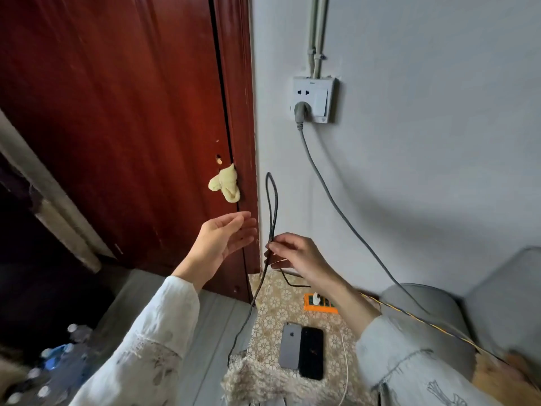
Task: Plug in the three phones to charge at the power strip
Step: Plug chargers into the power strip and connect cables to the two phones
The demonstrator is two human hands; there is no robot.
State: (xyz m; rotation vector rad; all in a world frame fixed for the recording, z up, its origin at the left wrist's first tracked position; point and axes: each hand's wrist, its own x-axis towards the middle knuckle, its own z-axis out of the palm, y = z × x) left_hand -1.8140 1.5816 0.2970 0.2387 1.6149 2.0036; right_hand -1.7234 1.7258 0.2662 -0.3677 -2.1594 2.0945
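Far to the left, on the dim floor, lies a cluster of plastic bottles [63, 351] with pale caps. Beside them stands a dark red wooden door [131, 112], and a wad of yellow cloth [226, 186] is stuffed in at its edge. In front of the door the left hand [222, 238] is raised with palm turned inward and fingers spread loosely, holding nothing. Just to its right the right hand [292, 254] pinches a black braided cable [270, 206] between thumb and fingertips; above the pinch the cable stands up in a narrow loop, and below it two strands trail down, one off the table's near left corner, the other toward the power strip. Both hands are well above a small table [272, 300] covered in a floral lace cloth. On it lies the orange power strip [320, 303] with a white plug seated in it, and nearer the camera two phones side by side, touching: a grey phone [290, 347] and a black phone [311, 354], both face down (a third is not visible). A white cable [345, 364] runs along the black phone's right side. On the wall above, a white wall socket [314, 99] holds a grey plug whose grey cord [336, 200] drops away to the right.
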